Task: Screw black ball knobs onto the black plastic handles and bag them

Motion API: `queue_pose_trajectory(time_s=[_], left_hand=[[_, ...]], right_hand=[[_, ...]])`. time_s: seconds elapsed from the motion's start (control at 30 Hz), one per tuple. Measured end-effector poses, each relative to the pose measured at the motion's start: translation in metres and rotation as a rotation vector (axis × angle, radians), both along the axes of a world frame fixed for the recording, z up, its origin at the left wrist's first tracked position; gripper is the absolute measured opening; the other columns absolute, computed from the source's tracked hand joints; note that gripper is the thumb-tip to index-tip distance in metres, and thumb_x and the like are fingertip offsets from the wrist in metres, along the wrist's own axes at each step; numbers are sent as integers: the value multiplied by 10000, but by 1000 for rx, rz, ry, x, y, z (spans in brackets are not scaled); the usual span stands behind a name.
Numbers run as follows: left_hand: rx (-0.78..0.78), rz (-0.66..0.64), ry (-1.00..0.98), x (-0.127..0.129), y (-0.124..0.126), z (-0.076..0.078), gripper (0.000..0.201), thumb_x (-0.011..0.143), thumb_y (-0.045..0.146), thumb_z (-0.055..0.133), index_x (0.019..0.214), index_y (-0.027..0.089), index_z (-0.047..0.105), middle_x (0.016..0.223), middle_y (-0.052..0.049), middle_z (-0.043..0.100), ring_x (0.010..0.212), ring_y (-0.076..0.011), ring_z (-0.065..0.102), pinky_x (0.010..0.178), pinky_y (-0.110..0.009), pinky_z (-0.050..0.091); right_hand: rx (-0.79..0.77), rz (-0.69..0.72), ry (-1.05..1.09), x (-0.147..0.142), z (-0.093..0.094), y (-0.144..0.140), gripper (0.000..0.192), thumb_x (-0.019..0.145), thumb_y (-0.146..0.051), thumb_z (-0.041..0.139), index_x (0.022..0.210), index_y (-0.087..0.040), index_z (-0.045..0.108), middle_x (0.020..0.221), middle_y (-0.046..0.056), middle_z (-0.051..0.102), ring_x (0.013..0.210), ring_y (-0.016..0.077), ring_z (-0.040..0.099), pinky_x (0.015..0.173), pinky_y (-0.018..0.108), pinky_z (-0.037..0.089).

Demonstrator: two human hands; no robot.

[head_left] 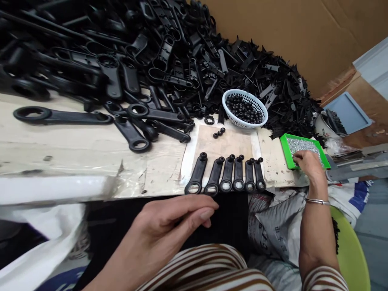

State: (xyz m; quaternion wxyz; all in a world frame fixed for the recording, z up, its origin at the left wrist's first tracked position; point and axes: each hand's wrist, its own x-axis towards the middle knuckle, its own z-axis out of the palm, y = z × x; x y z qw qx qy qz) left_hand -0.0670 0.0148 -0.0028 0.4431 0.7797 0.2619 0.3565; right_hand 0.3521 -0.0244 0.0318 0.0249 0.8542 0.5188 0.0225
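My left hand (172, 220) hovers over my lap just below the table edge, fingers loosely curled together with nothing visible in them. It is nearest to a row of several black plastic handles (226, 174) that lie side by side on a pale mat (226, 142). My right hand (306, 161) reaches into a green tray (286, 151) of small silver screws, fingertips down among them; whether it grips any is hidden. A white basket (245, 108) of black round pieces stands behind the mat, with three loose round pieces (218, 132) in front of it.
A large heap of black plastic handles (115, 60) covers the table's back and left. Smaller black parts (273, 89) pile up against a cardboard wall (287, 32). A white sack (279, 226) lies by my right knee, with a green chair (348, 250) beneath.
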Motion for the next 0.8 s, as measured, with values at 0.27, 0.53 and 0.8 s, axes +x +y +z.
queue_pose_trajectory(time_s=[0.27,0.53,0.8], left_hand=[[-858,-410,-130,27,-9,-8,372,904,481,590,838,154,754,655,-64,727,533,-131,654,521,-204,545],[-1121,-476,-254,47,-19,-15,426,868,540,648,948,133,745,948,-152,764,826,-219,750,753,-325,609],[-1148,-574,-336,61,-27,-20,368,994,402,515,1170,110,656,1256,-204,659,1141,-245,670,957,-370,562]], right_hand=[[158,-118,-35,4,4,-11,290,833,-276,554,991,-167,772,1009,146,757,972,292,684,900,415,484],[274,-138,19,12,2,-19,327,816,-342,579,994,-149,774,953,133,768,912,268,694,868,373,500],[263,-142,74,17,3,-24,266,781,-344,597,899,-203,789,931,121,765,925,320,684,852,427,482]])
